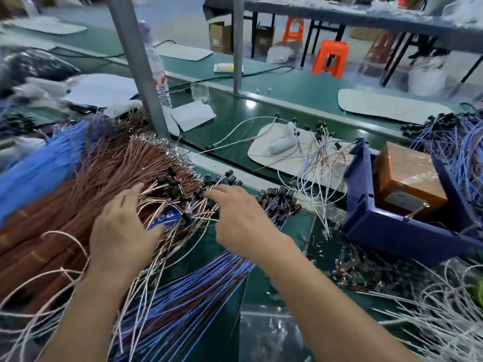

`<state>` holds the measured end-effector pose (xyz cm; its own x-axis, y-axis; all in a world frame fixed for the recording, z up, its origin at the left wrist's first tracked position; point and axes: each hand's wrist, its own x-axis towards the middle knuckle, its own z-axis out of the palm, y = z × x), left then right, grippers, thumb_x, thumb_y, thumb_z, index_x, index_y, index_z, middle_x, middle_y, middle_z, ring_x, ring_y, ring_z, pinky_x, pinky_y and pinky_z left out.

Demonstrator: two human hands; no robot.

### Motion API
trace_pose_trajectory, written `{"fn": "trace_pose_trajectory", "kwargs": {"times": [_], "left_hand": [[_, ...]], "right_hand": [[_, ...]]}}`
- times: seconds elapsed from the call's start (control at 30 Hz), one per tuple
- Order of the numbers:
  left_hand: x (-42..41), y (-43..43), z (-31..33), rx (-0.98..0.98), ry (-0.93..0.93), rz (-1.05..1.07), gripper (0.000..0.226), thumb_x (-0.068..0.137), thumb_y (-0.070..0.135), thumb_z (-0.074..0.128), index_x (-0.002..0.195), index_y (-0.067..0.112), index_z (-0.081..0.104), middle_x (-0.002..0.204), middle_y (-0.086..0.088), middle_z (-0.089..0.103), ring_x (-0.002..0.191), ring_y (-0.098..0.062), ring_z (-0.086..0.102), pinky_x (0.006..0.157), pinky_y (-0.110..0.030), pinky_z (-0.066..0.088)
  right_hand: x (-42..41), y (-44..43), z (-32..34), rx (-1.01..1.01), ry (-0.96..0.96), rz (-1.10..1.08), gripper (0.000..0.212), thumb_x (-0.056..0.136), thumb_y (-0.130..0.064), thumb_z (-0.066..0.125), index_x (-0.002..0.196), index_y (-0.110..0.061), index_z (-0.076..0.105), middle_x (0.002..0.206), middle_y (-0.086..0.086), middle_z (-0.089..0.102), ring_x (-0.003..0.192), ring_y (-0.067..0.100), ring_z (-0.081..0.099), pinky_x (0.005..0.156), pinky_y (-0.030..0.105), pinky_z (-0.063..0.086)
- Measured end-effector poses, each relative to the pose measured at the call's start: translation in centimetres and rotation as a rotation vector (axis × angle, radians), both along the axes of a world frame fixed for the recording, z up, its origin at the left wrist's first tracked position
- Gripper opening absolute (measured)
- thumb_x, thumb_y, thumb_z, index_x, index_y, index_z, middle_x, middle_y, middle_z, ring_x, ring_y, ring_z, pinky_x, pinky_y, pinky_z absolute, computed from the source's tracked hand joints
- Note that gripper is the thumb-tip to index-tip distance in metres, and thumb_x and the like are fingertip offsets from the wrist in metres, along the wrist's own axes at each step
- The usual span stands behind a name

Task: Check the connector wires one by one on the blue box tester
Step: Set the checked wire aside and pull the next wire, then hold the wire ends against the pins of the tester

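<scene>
Head view: left hand [119, 231], fingers spread, rests on thin coppery connector wires [112, 173] tipped with black plugs [173, 185], beside a blue label [164, 218] with blurred lettering; right hand [239, 218] fingers extended, touching plugs.

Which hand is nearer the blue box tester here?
Right. The right hand is over the black connector ends, with the blue box tester off to its right. The left hand lies farther left, on the brown wire bundle.

One camera rides on the person's head. It faces forward and down, close above the wires [117, 165] and bench [230, 118].
</scene>
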<state>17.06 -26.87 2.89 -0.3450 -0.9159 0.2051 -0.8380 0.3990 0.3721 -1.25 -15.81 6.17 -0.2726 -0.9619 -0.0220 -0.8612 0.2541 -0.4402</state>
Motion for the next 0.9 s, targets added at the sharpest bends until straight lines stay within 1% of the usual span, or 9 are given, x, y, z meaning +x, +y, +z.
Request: {"fn": "trace_pose_trajectory", "kwargs": {"times": [0.23, 0.33, 0.4, 0.53, 0.67, 0.73, 0.8, 0.83, 0.9], "left_hand": [[0.7, 0.4, -1.2, 0.050, 0.036, 0.114, 0.076, 0.078, 0.033, 0.087, 0.142, 0.012, 0.051, 0.132, -0.014, 0.060, 0.121, -0.035, 0.053, 0.104, -0.051, 0.044], [0.0, 0.5, -0.7, -0.001, 0.041, 0.093, 0.046, 0.081, 0.024, 0.083, 0.122, 0.014, 0.066, 0.110, -0.011, 0.068, 0.097, -0.027, 0.056, 0.089, -0.047, 0.049], [-0.8, 1.0, -0.7, -0.030, 0.073, 0.021, 0.037, 0.079, 0.016, 0.083, 0.115, 0.016, 0.071, 0.101, -0.008, 0.070, 0.087, -0.020, 0.051, 0.084, -0.044, 0.049], [-2.9, 2.4, -1.4, 0.088, 0.180, -0.131, 0.038, 0.086, 0.010, 0.074, 0.122, 0.020, 0.071, 0.109, -0.005, 0.070, 0.099, -0.024, 0.061, 0.093, -0.041, 0.050], [-4.8, 3.1, -2.0, 0.147, 0.240, -0.292, 0.034, 0.089, 0.008, 0.068, 0.121, 0.020, 0.073, 0.114, 0.000, 0.072, 0.108, -0.022, 0.064, 0.099, -0.037, 0.050], [-5.4, 3.1, -2.1, 0.191, 0.256, -0.354, 0.039, 0.086, 0.008, 0.069, 0.122, 0.023, 0.072, 0.114, 0.005, 0.072, 0.106, -0.014, 0.064, 0.097, -0.028, 0.049], [-5.6, 2.8, -2.0, 0.280, 0.267, -0.400, 0.043, 0.081, 0.011, 0.072, 0.121, 0.027, 0.072, 0.108, 0.012, 0.072, 0.096, -0.005, 0.064, 0.091, -0.015, 0.048], [-5.6, 2.4, -1.8, 0.335, 0.279, -0.415, 0.044, 0.079, 0.014, 0.075, 0.122, 0.028, 0.072, 0.106, 0.016, 0.072, 0.093, -0.001, 0.065, 0.088, -0.009, 0.048], [-5.3, 1.7, -1.3, 0.430, 0.341, -0.380, 0.046, 0.079, 0.023, 0.079, 0.124, 0.029, 0.073, 0.106, 0.019, 0.074, 0.096, 0.003, 0.067, 0.092, -0.015, 0.052]], "right_hand": [[0.9, -5.5, -2.2, 0.098, 0.192, 0.209, 0.086, 0.076, -0.008, 0.068, 0.154, -0.022, 0.035, 0.134, 0.007, 0.058, 0.130, 0.028, 0.048, 0.115, 0.045, 0.036], [0.9, -4.9, -3.1, 0.058, 0.180, 0.157, 0.086, 0.079, -0.003, 0.064, 0.156, -0.023, 0.030, 0.125, 0.007, 0.061, 0.122, 0.030, 0.051, 0.113, 0.045, 0.035], [0.6, -4.1, -3.3, 0.018, 0.217, 0.126, 0.073, 0.081, -0.003, 0.057, 0.149, -0.021, 0.037, 0.119, 0.007, 0.063, 0.114, 0.030, 0.052, 0.108, 0.045, 0.037], [-0.8, -1.8, -2.8, 0.049, 0.287, 0.069, 0.040, 0.081, -0.004, 0.056, 0.117, -0.017, 0.051, 0.106, 0.006, 0.063, 0.105, 0.030, 0.052, 0.094, 0.041, 0.037], [-1.9, -0.6, -2.3, 0.065, 0.235, -0.068, 0.035, 0.078, 0.005, 0.055, 0.100, -0.018, 0.042, 0.080, -0.001, 0.045, 0.096, 0.029, 0.051, 0.079, 0.037, 0.035], [-2.3, -0.1, -2.2, 0.002, 0.172, -0.120, 0.047, 0.075, 0.010, 0.054, 0.109, -0.021, 0.040, 0.093, 0.000, 0.050, 0.101, 0.028, 0.051, 0.080, 0.035, 0.037], [-2.5, 0.1, -2.3, -0.050, 0.230, -0.051, 0.072, 0.073, 0.008, 0.059, 0.136, -0.022, 0.040, 0.134, 0.005, 0.051, 0.125, 0.030, 0.047, 0.100, 0.040, 0.043], [-2.5, 0.1, -2.4, -0.044, 0.262, 0.018, 0.085, 0.073, 0.006, 0.061, 0.148, -0.025, 0.034, 0.150, 0.007, 0.043, 0.137, 0.030, 0.039, 0.111, 0.043, 0.038], [-2.1, -0.1, -2.7, 0.001, 0.290, 0.153, 0.094, 0.075, 0.001, 0.063, 0.156, -0.027, 0.027, 0.160, 0.004, 0.034, 0.148, 0.028, 0.027, 0.121, 0.044, 0.027]]}}
